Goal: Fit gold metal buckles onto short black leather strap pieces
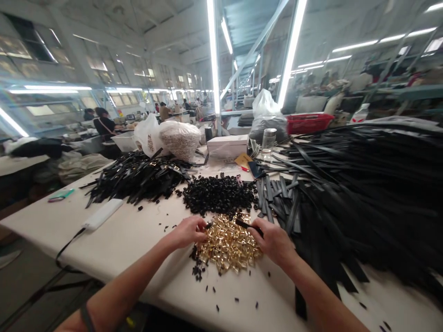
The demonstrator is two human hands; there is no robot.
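My right hand [275,240] is closed around a short black strap [245,224], whose free end points left over a heap of gold-coloured metal buckles [228,249]. At the left edge of that heap, my left hand [189,231] has its fingers pinched together. Something small and dark shows at its fingertips, too small to make out. Just behind the buckles lies a mound of small black loop-like pieces [218,193]. Short black strips [277,193] are spread beside my right hand.
Finished-looking black straps with buckles [138,177] are piled at left, a large heap of long black strips [363,184] at right. A white power strip [103,214] lies left. A white box [227,148], glass jar [269,139], plastic bags [180,138] and red basket [308,122] stand behind.
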